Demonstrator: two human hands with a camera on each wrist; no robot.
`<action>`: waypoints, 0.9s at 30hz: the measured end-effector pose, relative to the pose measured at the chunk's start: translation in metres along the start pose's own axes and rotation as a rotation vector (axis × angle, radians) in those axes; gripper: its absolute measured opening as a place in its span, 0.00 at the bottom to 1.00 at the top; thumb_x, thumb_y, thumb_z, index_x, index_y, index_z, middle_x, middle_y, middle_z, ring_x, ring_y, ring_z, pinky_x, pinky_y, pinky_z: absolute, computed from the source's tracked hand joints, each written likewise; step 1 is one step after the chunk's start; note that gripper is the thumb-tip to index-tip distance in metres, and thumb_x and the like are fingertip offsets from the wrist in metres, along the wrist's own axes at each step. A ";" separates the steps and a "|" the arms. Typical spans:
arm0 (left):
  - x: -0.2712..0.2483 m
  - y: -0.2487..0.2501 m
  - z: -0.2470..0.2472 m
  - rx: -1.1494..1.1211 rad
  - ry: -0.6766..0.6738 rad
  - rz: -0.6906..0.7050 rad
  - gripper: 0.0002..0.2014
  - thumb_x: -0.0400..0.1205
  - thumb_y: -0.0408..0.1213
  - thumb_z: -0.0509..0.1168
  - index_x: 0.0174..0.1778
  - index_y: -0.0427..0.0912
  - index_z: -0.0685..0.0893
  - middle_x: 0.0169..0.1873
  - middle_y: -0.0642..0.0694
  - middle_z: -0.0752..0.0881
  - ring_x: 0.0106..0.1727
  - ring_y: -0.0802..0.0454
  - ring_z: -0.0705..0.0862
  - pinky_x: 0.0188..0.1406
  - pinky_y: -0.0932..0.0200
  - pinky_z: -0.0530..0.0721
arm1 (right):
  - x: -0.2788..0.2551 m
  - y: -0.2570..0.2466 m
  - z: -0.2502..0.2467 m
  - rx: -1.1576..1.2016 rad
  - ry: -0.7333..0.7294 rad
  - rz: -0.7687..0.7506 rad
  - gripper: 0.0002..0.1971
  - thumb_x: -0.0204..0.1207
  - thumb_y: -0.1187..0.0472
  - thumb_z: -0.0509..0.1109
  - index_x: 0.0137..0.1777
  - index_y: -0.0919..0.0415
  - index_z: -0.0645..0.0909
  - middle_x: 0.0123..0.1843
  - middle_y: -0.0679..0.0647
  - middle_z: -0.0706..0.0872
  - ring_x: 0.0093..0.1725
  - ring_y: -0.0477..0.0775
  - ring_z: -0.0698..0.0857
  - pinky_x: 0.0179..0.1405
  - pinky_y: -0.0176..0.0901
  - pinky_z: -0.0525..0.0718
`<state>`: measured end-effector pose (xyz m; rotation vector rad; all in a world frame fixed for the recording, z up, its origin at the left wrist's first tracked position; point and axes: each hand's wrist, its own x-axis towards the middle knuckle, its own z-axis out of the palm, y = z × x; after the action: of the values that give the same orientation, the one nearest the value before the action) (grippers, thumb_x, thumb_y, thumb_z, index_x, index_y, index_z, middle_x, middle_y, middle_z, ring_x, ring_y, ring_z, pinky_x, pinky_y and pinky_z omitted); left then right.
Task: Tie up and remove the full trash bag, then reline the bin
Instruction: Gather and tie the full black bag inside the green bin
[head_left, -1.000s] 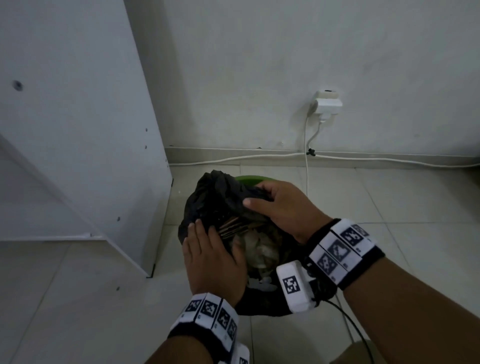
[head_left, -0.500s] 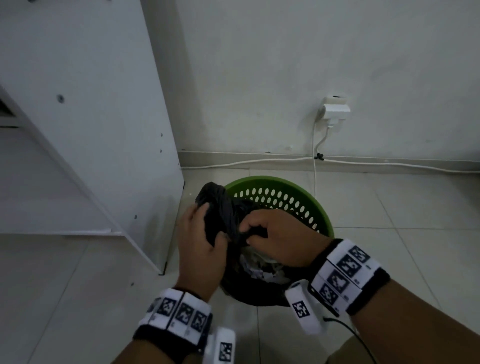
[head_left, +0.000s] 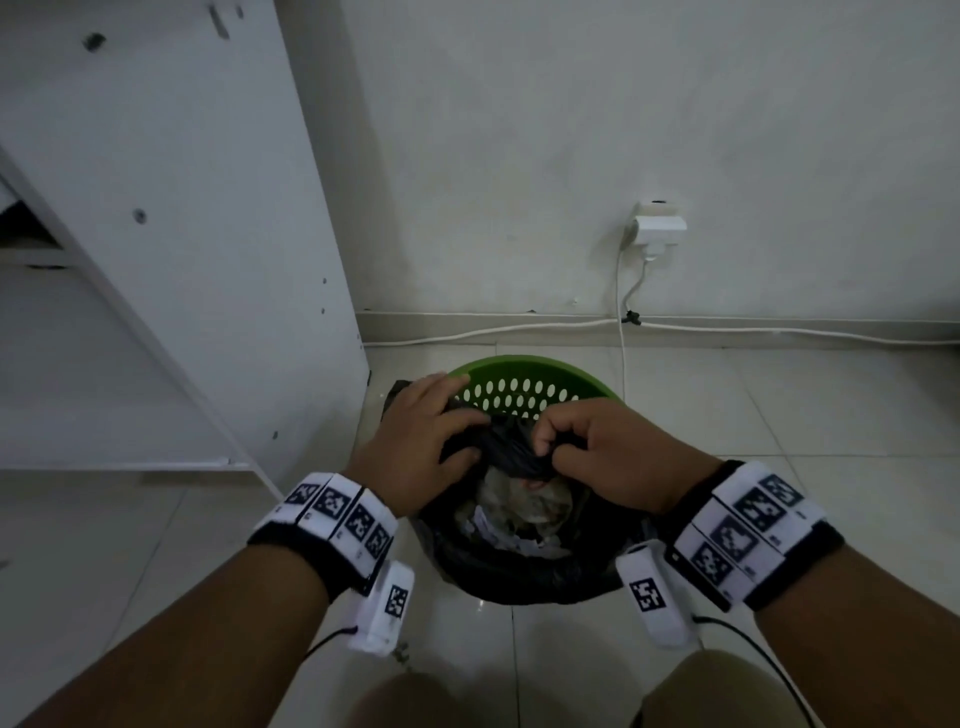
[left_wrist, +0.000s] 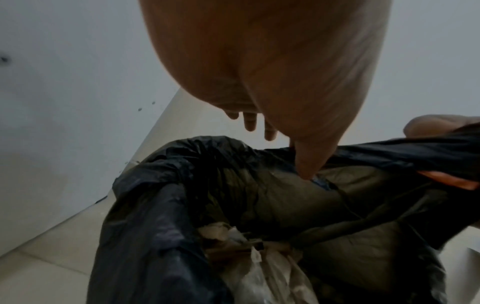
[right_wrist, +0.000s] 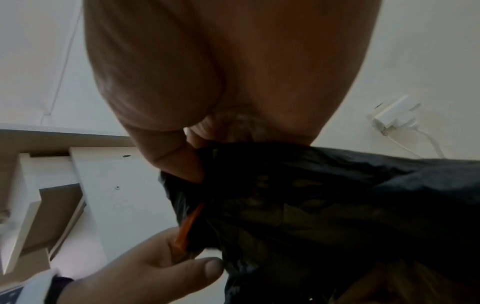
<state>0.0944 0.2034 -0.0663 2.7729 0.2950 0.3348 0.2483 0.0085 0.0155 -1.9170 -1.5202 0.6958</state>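
Observation:
A green perforated bin (head_left: 524, 366) stands on the tiled floor by the wall. A black trash bag (head_left: 519, 569) lines its near side, and pale crumpled trash (head_left: 519, 504) shows in its mouth. The bag's far edge is off the rim and bunched over the middle. My left hand (head_left: 441, 436) holds this bunch from the left, fingers over it and thumb under. My right hand (head_left: 561, 447) pinches the same bunch from the right with curled fingers. The left wrist view shows my thumb pressing into the bag (left_wrist: 161, 216). An orange strip (right_wrist: 187, 226) runs along the bag (right_wrist: 337, 195) edge.
A white cabinet panel (head_left: 182, 208) stands close on the bin's left. A wall socket with a white adapter (head_left: 660, 228) sits above the bin, and its cable (head_left: 519, 330) runs along the baseboard. Bare floor tiles lie to the right. My knees are at the bottom edge.
The bag's far edge has come off the bin, baring the green rim. Both hands have drawn together and bunched the plastic over the middle.

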 end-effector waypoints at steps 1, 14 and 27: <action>0.002 -0.002 0.000 -0.015 -0.009 -0.027 0.15 0.78 0.50 0.61 0.55 0.53 0.87 0.66 0.47 0.83 0.72 0.40 0.76 0.74 0.39 0.71 | 0.000 0.000 0.000 -0.008 0.013 0.007 0.15 0.73 0.72 0.67 0.38 0.47 0.82 0.40 0.41 0.86 0.39 0.34 0.82 0.41 0.22 0.76; 0.005 0.049 -0.041 -0.023 0.216 -0.231 0.06 0.82 0.43 0.60 0.44 0.47 0.79 0.36 0.46 0.86 0.35 0.46 0.80 0.31 0.53 0.74 | 0.035 -0.016 0.013 -0.520 0.160 -0.108 0.35 0.66 0.29 0.68 0.69 0.49 0.76 0.63 0.47 0.85 0.60 0.50 0.84 0.61 0.48 0.81; -0.023 0.001 -0.057 -0.175 0.019 -0.185 0.14 0.81 0.50 0.59 0.43 0.46 0.85 0.34 0.52 0.83 0.38 0.53 0.82 0.37 0.53 0.79 | 0.025 0.003 -0.041 -0.588 0.177 -0.047 0.10 0.82 0.52 0.67 0.54 0.51 0.89 0.51 0.47 0.92 0.49 0.50 0.88 0.50 0.42 0.80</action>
<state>0.0578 0.2139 -0.0179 2.5492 0.4984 0.3239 0.2847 0.0269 0.0405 -2.2725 -1.7773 0.0417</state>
